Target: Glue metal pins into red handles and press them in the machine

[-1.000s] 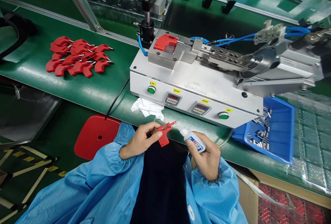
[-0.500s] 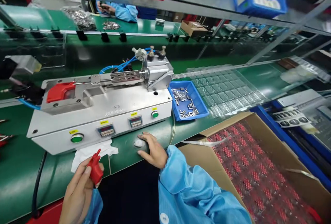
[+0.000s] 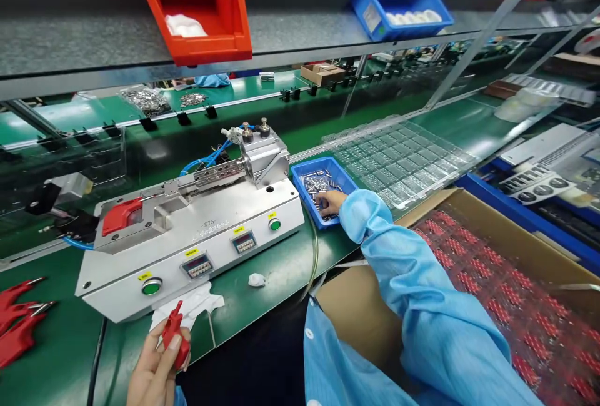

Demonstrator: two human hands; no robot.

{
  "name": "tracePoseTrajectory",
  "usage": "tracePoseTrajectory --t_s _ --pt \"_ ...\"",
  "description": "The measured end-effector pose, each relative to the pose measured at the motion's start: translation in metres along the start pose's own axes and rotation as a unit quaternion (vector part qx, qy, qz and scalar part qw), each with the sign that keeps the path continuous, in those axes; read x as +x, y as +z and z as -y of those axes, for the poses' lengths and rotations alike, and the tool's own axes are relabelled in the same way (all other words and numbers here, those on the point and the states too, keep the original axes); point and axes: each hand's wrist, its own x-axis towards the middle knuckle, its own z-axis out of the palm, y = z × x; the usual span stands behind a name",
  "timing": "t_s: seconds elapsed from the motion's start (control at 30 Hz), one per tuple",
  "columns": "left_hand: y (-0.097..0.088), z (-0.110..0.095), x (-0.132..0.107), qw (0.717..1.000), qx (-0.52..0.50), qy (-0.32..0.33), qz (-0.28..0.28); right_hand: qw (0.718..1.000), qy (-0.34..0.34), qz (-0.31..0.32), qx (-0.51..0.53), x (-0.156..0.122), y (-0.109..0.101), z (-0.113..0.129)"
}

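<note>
Blue bin (image 3: 342,180), right fingers (image 3: 325,197) among pins (image 3: 315,182)

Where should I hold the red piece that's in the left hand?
The red piece is probably best pinched by its thick lower body, coming from below, as the left hand does. Its slim prong points up, so holding low leaves that end uncovered.

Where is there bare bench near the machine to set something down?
Bare: green bench before the machine, between white lump and hose; also between loose red parts and black cable. Crowded: the blue bin, with the right hand among its metal pins, and the white cloth behind the left hand.
</note>
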Motion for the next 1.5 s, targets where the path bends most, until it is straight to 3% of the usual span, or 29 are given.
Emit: tracePoseTrajectory --t_s 0.23,0.4,0.5,0.63,0.7,0.83,1.0,1.07,1.17,1.27,1.5 --pt "-0.009 0.004 -0.006 0.999 0.018 0.018 -0.031 0.995 -0.005 -0.075 0.065 0.006 0.001 -0.030" --pt "-0.022 0.012 -0.001 0.998 0.028 0.030 -0.047 0.969 -0.084 -0.115 0.201 -0.014 -0.015 -0.018" --pt "-0.024 0.015 0.005 0.998 0.018 0.025 -0.048 0.924 -0.155 -0.129 0.325 -0.031 -0.032 0.006" --pt "-0.017 0.012 0.008 0.999 0.003 0.029 -0.041 0.822 -0.229 -0.090 0.513 -0.050 -0.051 0.053" --pt "-0.013 0.010 0.009 0.999 0.001 0.042 -0.030 0.803 -0.257 -0.072 0.533 -0.057 -0.056 0.081" --pt "-0.007 0.005 0.013 0.997 -0.001 0.082 0.005 0.808 -0.330 -0.071 0.483 -0.052 -0.062 0.140" --pt "-0.003 -0.003 0.024 0.990 0.014 0.134 0.030 0.816 -0.462 -0.174 0.301 0.001 -0.064 0.234" --pt "-0.001 -0.005 0.027 0.987 0.014 0.156 0.026 0.826 -0.475 -0.212 0.218 0.026 -0.063 0.274" --pt "-0.002 -0.004 0.028 0.984 0.020 0.172 0.029 0.870 -0.426 -0.224 0.105 0.054 -0.059 0.319" --pt "-0.009 0.001 0.026 0.985 0.022 0.168 0.024 0.897 -0.384 -0.218 0.028 0.063 -0.055 0.339" --pt "-0.025 0.013 0.024 0.989 0.016 0.145 0.020 0.896 -0.390 -0.188 -0.100 0.050 -0.059 0.343"
